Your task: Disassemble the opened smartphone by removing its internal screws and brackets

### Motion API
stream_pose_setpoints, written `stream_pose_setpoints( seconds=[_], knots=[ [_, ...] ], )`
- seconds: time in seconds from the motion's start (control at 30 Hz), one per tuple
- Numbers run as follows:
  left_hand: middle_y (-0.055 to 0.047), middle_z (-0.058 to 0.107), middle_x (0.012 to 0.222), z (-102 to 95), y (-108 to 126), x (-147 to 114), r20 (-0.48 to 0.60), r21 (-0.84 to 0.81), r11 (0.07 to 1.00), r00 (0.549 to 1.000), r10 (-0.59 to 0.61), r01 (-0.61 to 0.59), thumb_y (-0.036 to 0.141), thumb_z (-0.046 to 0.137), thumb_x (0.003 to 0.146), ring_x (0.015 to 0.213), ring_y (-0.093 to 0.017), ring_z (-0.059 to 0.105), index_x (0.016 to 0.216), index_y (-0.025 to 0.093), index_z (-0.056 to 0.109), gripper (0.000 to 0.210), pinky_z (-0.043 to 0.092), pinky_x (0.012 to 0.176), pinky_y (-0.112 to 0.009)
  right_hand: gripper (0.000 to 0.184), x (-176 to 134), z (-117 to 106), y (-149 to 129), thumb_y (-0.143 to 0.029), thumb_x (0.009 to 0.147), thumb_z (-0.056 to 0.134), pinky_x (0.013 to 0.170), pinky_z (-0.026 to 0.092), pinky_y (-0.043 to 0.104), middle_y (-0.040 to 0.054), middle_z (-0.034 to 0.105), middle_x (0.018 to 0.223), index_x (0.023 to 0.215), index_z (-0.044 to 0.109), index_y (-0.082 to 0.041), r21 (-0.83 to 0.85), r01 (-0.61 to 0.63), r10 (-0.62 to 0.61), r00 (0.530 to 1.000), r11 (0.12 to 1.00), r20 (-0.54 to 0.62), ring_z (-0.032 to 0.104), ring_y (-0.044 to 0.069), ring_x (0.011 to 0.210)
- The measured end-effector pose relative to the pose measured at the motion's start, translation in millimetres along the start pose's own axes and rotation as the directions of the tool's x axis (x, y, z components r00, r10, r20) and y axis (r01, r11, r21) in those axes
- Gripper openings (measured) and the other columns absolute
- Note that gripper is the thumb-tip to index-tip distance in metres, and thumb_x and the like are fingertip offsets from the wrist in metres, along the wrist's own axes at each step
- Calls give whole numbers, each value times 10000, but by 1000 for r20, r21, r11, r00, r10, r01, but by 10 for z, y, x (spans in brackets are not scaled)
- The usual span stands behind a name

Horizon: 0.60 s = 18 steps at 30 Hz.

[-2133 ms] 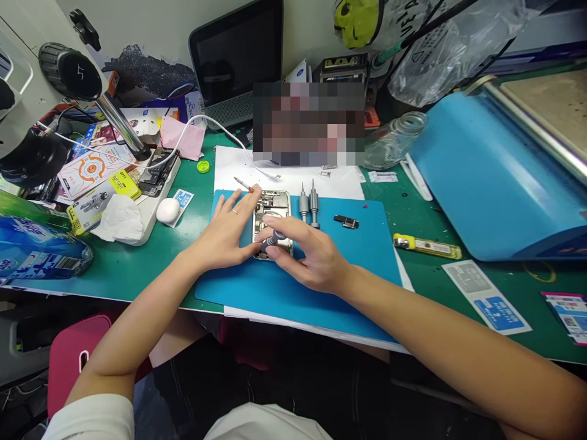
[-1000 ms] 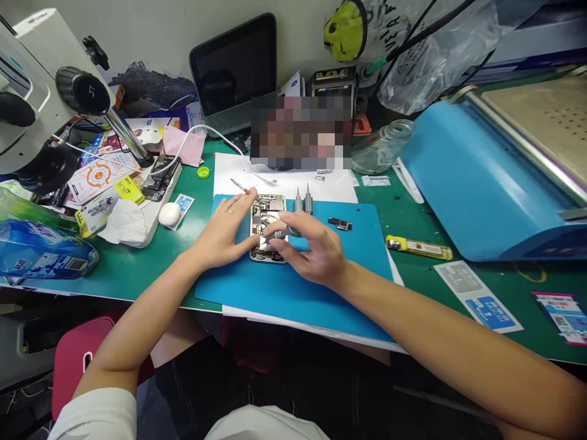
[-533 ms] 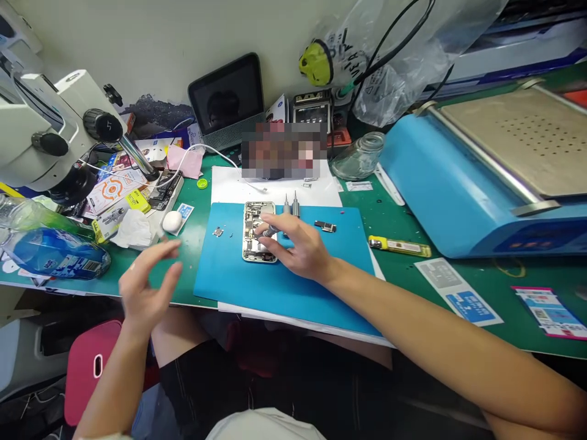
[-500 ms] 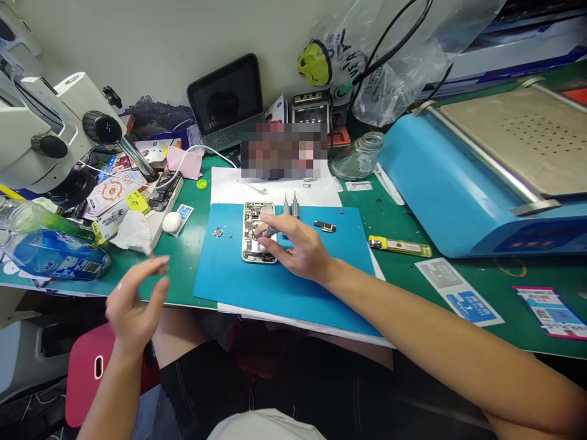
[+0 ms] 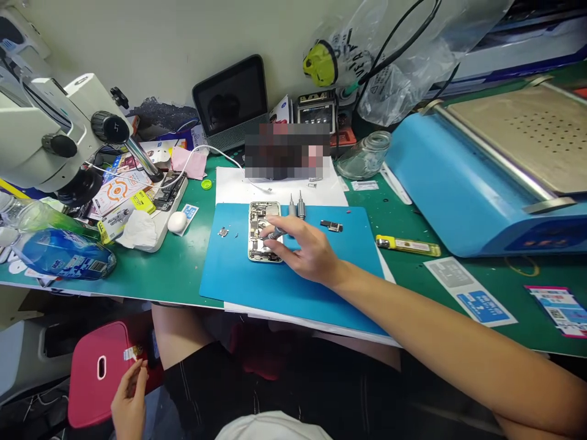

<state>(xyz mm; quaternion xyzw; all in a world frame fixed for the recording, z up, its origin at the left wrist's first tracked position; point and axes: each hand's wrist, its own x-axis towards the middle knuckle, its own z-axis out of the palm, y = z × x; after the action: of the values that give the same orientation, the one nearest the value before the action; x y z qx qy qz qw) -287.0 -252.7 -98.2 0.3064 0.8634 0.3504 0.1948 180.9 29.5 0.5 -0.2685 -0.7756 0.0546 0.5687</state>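
An opened phone (image 5: 265,235), its inner parts bare, lies on the blue mat (image 5: 247,287). My right hand (image 5: 309,247) is closed around a small grey screwdriver (image 5: 275,234), slanted over the phone; the tip's exact contact is hard to see. Two more grey screwdrivers (image 5: 301,206) stand just beyond that hand. To its right rests a small dark phone part (image 5: 331,226). Left of the phone is a tiny metal piece (image 5: 222,231). My left hand (image 5: 129,400) hangs below the table edge by a red stool (image 5: 98,379), thumb and fingers drawn together; their contents are hidden.
A microscope (image 5: 59,140) overhangs the left side, above boxes and a blue bottle (image 5: 64,253). At the right sits a large blue machine (image 5: 431,183). A glass jar (image 5: 364,156), a yellow tube (image 5: 408,245) and a tablet-like screen (image 5: 232,95) are around the mat.
My left hand has dropped from near the table edge to beside the stool, and its fingers have closed up. My right hand stays over the phone with the screwdriver. The view has shifted slightly.
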Motion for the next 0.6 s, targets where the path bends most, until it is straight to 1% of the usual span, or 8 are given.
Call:
stream_pose_setpoints(
  seconds=[0.07,0.13,0.17,0.23,0.3,0.4,0.53,0.6],
  knots=[
    [-161,813,1150,135,-271,202,43,8,998,998,-56,56,719,746,646,1132,-389,762,1151,138,760,770,643,954,-453,586,8,0,-17,-180,1046,659,814,697,341,33,793,993,1586,461,-290,14,15,-15,1000,1000,-1,785,183,884],
    [-182,809,1142,278,-497,391,118,107,990,987,-105,93,717,678,651,1098,-387,774,1179,113,744,805,644,919,-445,581,15,-1,-28,-169,1043,660,813,699,335,41,792,1000,1581,470,-277,22,26,-26,1000,999,-5,782,180,891],
    [-191,809,1133,348,-589,471,133,127,987,985,-112,95,689,652,664,1076,-386,780,1180,103,741,786,645,899,-441,579,17,-2,-30,-166,1041,664,811,700,333,47,793,1007,1578,475,-269,22,29,-29,1000,999,-7,782,181,896],
    [-192,821,1038,477,-727,594,162,165,981,978,-131,104,597,623,671,1005,-387,796,1103,106,759,668,646,839,-430,587,17,-5,-29,-165,1037,671,815,703,338,51,796,1016,1581,474,-267,18,33,-33,999,999,-10,786,186,908],
    [-176,826,955,585,-818,672,188,214,971,971,-149,108,489,605,668,957,-387,803,1027,125,774,539,633,766,-406,607,14,-9,-25,-173,1039,673,818,706,344,42,797,1019,1594,455,-283,16,32,-32,999,999,-10,789,185,905],
    [-151,820,858,702,-896,737,211,300,949,963,-169,101,390,607,684,878,-372,800,944,133,787,407,591,690,-364,610,5,-13,-18,-191,1047,666,812,704,345,42,802,1045,1604,438,-293,12,32,-32,999,999,-4,794,186,915],
    [-134,815,817,768,-932,782,208,385,920,966,-157,66,323,614,735,828,-334,800,850,143,791,277,562,649,-319,583,-8,-15,-13,-196,1053,655,814,692,339,56,808,1088,1589,445,-283,-1,29,-29,1000,1000,7,793,188,936],
    [-128,809,790,769,-924,794,172,433,901,978,-120,34,295,633,737,796,-325,801,838,145,798,245,563,633,-310,579,-14,-14,-12,-191,1052,651,816,683,335,50,808,1081,1585,447,-290,2,24,-24,1000,1000,11,787,186,936]
  ],
)
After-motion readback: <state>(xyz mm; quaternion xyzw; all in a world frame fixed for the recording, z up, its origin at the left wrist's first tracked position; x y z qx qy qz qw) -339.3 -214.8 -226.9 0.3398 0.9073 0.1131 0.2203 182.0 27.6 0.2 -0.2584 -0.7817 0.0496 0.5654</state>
